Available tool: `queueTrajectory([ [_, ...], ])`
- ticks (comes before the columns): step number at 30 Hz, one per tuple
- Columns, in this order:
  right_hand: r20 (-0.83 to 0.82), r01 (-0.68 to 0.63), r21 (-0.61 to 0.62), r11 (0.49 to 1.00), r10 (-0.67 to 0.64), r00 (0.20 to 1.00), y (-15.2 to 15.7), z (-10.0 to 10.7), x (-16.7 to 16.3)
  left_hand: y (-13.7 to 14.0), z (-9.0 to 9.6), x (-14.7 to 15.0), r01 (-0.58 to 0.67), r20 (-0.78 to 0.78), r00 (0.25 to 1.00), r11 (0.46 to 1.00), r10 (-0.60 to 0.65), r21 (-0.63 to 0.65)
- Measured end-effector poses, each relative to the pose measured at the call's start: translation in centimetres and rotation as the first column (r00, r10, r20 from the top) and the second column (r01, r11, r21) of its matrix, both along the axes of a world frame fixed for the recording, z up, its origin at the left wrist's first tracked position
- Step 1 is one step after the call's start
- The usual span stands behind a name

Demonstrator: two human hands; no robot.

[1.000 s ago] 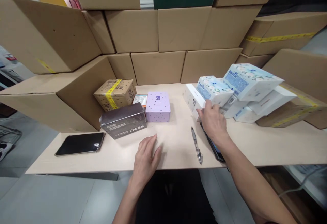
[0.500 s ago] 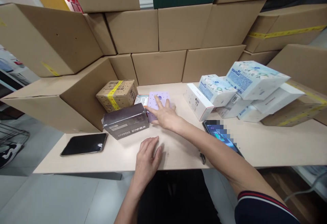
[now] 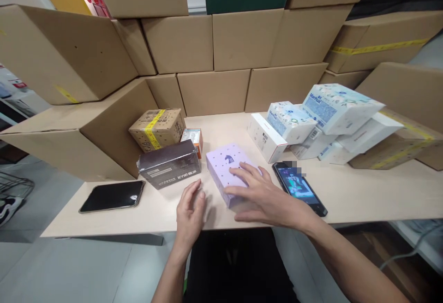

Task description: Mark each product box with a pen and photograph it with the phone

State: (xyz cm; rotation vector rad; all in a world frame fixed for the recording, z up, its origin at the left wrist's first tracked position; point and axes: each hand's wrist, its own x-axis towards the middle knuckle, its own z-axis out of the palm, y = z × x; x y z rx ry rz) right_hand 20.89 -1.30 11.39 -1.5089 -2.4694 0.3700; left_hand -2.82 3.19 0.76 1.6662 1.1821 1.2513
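A pale purple box with small dark dots and a dark emblem lies on the table in front of me. My right hand rests over its near right part with fingers spread across the top; the thumb is by the near end. That corner is hidden under the hand. My left hand, holding nothing, is at the table's front edge, fingers loosely bent and thumb apart. Just beyond it sits a dark, film-wrapped box with white print. Behind that stand a small white-and-orange box and a taped brown carton.
On the left lies a black phone; another device with its screen lit is near my right forearm. A long white box and tissue packs are stacked on the right. Large cardboard boxes wall the back and sides.
The purple box has come toward me and to the right, now turned at an angle, with my right hand on it. The small white-and-orange box shows more. My left hand has shifted slightly left.
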Motion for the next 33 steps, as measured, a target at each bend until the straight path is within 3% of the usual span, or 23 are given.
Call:
queueTrajectory([
  [2,-0.106,-0.072,0.024,0.997,0.074,0.992,-1.0,-0.5,1.1,0.0,0.1,0.0,-0.024,0.066,0.997,0.999,0.026,-0.036],
  [3,-0.163,-0.044,0.069,0.997,0.055,0.985,-1.4,-0.9,1.5,0.0,0.1,0.1,-0.036,0.087,0.995,0.998,0.040,-0.046],
  [5,-0.264,0.161,0.172,0.972,-0.112,0.958,-2.2,-2.1,1.5,0.0,0.2,0.1,-0.047,0.102,0.993,0.997,0.053,-0.060],
  [8,-0.321,0.500,0.204,0.841,-0.425,0.846,-3.4,-4.1,0.2,0.1,0.4,0.5,-0.006,0.066,0.998,0.995,0.012,-0.096],
  [10,-0.315,0.590,0.171,0.789,-0.523,0.792,-3.9,-4.9,-1.1,0.5,0.4,1.0,0.018,0.036,0.999,0.992,-0.014,-0.122],
  [12,-0.324,0.619,0.128,0.775,-0.557,0.765,-3.9,-5.2,-2.3,1.0,0.5,1.6,0.024,0.016,1.000,0.991,-0.022,-0.134],
  [16,-0.378,0.631,-0.012,0.776,-0.587,0.715,-3.5,-4.8,-2.7,1.8,0.4,2.3,0.013,0.011,1.000,0.994,-0.012,-0.109],
  [22,-0.536,0.427,-0.251,0.869,-0.492,0.686,-4.3,-5.3,-0.2,1.1,0.7,0.2,-0.130,0.118,0.984,0.991,0.133,-0.031],
  [25,-0.587,0.402,-0.323,0.857,-0.515,0.625,-4.8,-6.0,-0.2,0.5,1.0,-0.7,-0.131,0.073,0.988,0.991,0.133,-0.031],
  [30,-0.662,0.412,-0.401,0.818,-0.569,0.487,-4.7,-6.5,-1.3,0.4,1.9,-0.6,-0.016,-0.062,0.998,0.999,0.014,-0.032],
  [33,-0.716,0.374,-0.381,0.846,-0.526,0.459,-4.5,-6.1,-1.6,0.1,2.5,-0.2,-0.012,-0.075,0.997,0.999,0.009,-0.041],
])
